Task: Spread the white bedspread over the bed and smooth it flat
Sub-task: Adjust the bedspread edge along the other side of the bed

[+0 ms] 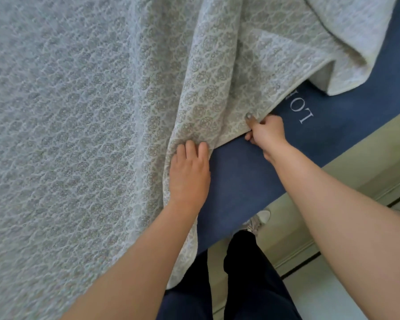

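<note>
Head view: right hand [267,135] pinches the white bedspread [79,112] at its hem, thumb on top. Left hand [189,172] curls into a fold just beside it, probably to drag the hem to the near edge of the bed [240,181]. Spread covers most of the bed. A blue strip along that edge is bare, with fabric bunched above it.

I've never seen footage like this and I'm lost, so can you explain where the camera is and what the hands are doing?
There is no machine: the single picture comes from a camera worn on a person's head, looking down at their own bare arms. A patterned white bedspread lies rumpled over a bed with a blue cover. The right hand pinches the bedspread's edge; the left hand seems to grip the same edge nearer the body, thumb hidden.
</note>
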Tool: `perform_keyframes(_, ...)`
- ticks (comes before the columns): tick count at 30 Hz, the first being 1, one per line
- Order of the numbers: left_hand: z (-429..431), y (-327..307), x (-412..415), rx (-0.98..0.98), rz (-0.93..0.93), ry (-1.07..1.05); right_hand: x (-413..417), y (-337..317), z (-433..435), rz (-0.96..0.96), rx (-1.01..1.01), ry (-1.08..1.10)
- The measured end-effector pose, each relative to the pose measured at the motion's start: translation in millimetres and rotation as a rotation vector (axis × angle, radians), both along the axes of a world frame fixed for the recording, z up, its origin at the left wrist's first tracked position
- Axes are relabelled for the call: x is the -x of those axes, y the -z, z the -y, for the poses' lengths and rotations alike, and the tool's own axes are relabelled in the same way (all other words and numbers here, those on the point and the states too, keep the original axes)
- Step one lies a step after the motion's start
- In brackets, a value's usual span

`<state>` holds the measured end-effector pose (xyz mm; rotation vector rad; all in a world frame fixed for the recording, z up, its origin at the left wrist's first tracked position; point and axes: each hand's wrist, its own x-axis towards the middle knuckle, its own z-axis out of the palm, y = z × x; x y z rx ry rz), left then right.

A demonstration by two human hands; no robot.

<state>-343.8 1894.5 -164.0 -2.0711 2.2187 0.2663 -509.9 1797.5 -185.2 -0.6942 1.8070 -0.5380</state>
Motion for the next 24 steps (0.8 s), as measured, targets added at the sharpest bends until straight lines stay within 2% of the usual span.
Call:
perform_keyframes(4, 0.5, -1.1, 33.4, 0.031, -0.031, 0.059, 47.7, -4.2, -13.2, -0.114, 0.036, 0.047)
perform_keyframes(8, 1.6, -2.5, 75.4, 0.08, -0.045, 0.208, 101.9, -6.7, -23.7, -0.211, 0.022, 0.154)
perform_keyframes(15, 1.1, 2.0, 146.1, 0.093, -0.05, 0.361, 197.3, -13.0, -34.9, -0.358, 0.019, 0.127)
perform_keyframes(17, 3.7, 0.1, 162.8, 0.042, -0.028, 0.375, 211.4, -14.2, -35.6, -0.366, 0.027, 0.125)
perform_keyframes(21, 10.1, -3.8, 202.6, -0.204, -0.015, 0.439, 237.9, -12.4, -33.5, -0.314, 0.044, 0.15)
perform_keyframes(24, 12.6, -2.8, 224.6, -0.346, -0.023, 0.396, 248.7, -14.0, -33.6, -0.295, 0.019, 0.122)
